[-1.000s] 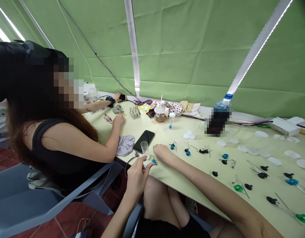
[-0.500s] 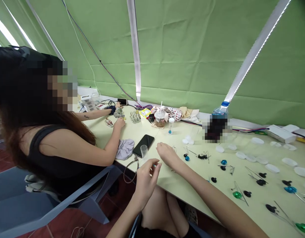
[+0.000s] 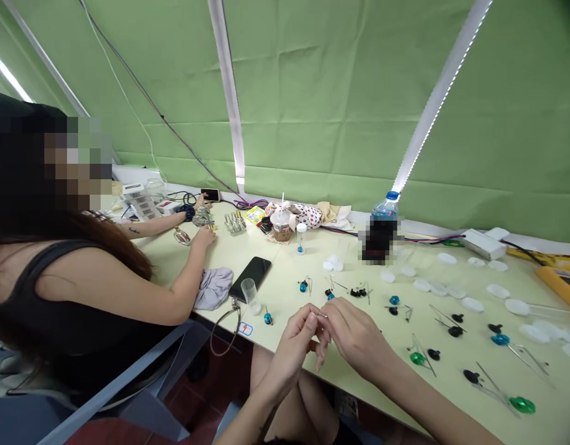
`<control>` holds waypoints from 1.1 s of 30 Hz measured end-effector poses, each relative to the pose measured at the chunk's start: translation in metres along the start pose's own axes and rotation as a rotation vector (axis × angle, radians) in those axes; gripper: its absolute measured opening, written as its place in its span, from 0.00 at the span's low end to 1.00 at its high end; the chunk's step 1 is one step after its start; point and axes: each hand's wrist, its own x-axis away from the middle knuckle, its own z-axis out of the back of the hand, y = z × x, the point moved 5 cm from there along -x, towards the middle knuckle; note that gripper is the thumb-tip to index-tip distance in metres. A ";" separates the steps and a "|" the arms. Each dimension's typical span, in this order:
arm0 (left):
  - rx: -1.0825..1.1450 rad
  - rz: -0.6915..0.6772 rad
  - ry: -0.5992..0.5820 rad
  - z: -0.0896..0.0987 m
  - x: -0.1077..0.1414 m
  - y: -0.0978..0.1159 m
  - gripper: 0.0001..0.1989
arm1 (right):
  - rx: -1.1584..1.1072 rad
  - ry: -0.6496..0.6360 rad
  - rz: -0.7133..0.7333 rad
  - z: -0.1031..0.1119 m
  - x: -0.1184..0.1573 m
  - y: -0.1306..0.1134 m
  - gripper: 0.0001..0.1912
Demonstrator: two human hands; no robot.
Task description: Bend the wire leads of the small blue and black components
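My left hand (image 3: 299,339) and my right hand (image 3: 361,337) meet just above the table's front edge. Their fingertips pinch a thin metal wire piece (image 3: 322,314), mostly hidden by the fingers. Left of them a blue bead with a wire (image 3: 268,318) lies beside a clear plastic tube (image 3: 251,296), which stands open-topped by a black phone (image 3: 251,278). Behind my hands are a blue bead with bent wires (image 3: 303,286) and another blue bead (image 3: 330,295), partly covered by my right hand.
Green beads (image 3: 417,358), black knobs (image 3: 455,332) and wires spread to the right, with white caps (image 3: 438,288) behind. A capped tube (image 3: 301,239), a drink cup (image 3: 281,225) and a water bottle (image 3: 385,213) stand farther back. At left a co-worker (image 3: 104,296) handles metal items.
My right hand has come from the tabletop to meet my left, and both now pinch the wire piece. The blue bead beside the clear tube is now in view. The camera has turned right.
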 end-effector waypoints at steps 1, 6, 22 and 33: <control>0.029 0.018 -0.001 -0.003 -0.001 -0.001 0.17 | 0.013 0.015 0.015 0.001 0.001 0.001 0.08; 0.196 0.122 -0.001 -0.011 -0.005 -0.007 0.18 | 0.072 0.050 0.097 0.006 0.003 0.000 0.06; 0.282 0.286 -0.193 -0.034 -0.012 0.012 0.14 | -0.097 0.022 0.110 0.049 -0.007 0.010 0.08; 0.242 -0.148 0.116 -0.013 -0.026 0.046 0.14 | -0.330 0.273 -0.073 0.052 -0.011 0.027 0.11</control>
